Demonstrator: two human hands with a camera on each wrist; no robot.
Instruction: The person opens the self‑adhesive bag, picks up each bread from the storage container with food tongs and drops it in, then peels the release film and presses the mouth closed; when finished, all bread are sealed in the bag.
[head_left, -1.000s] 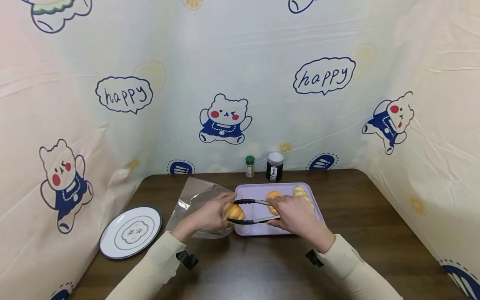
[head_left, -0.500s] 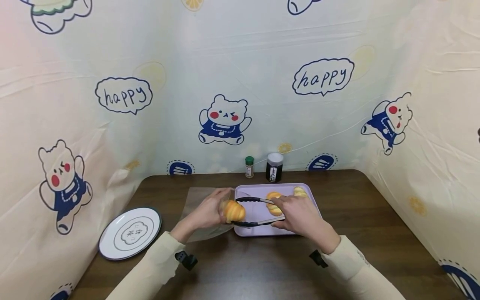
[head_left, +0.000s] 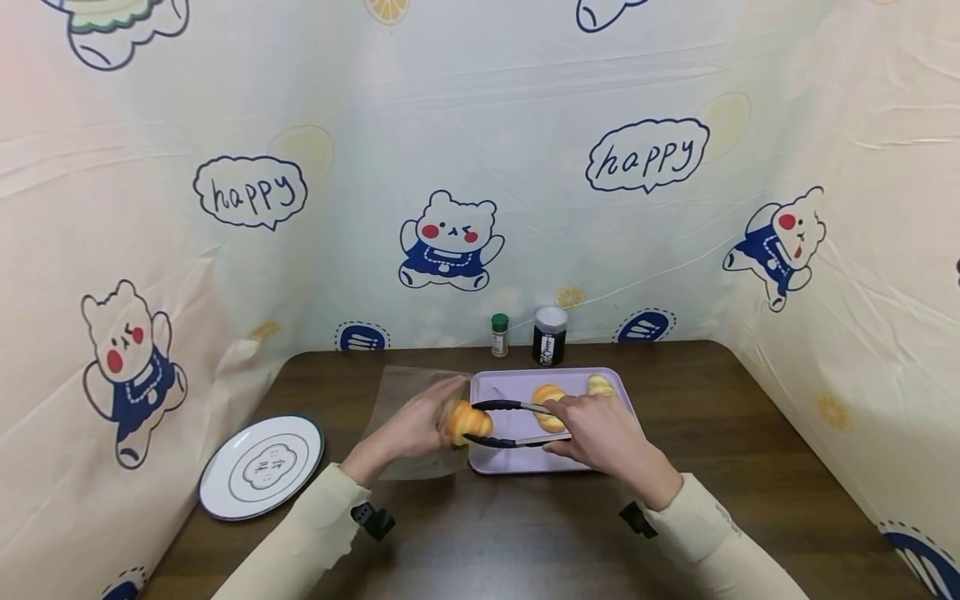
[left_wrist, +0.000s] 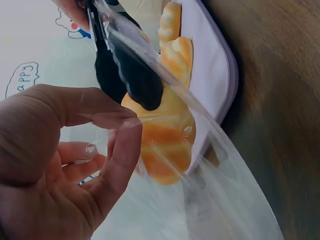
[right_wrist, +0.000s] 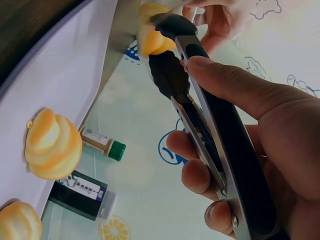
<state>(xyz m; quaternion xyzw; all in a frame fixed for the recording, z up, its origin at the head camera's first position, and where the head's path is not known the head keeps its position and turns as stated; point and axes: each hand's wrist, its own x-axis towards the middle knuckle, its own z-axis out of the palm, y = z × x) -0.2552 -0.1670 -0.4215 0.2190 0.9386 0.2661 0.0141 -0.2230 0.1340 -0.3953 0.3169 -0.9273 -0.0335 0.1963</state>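
Observation:
My left hand (head_left: 422, 421) pinches the rim of a clear plastic bag (head_left: 401, 396) between thumb and finger. In the left wrist view, a golden bread roll (left_wrist: 167, 142) sits at the bag's mouth, behind the film. My right hand (head_left: 602, 432) grips metal tongs (right_wrist: 200, 117) with black handles and tips. The tong tips reach the roll's right side; the tip nearer me overlaps it. How firmly they hold it cannot be told. On the lilac tray (head_left: 502, 383) lie another roll (head_left: 550, 408) and a paler twisted bread (head_left: 600, 385), partly hidden by my right hand.
A white plate (head_left: 258, 487) with a dark rim lies at the left of the brown wooden table (head_left: 525, 542). Behind the tray stand a green-capped spice bottle (head_left: 499, 337) and a dark jar (head_left: 549, 342) with a pale lid. Printed cloth (head_left: 450, 125) surrounds the table.
My right hand has shifted slightly right with the tongs. Their tips spread, then drew somewhat closer. The bag has changed shape and looks flatter. The roll stays beside my left hand.

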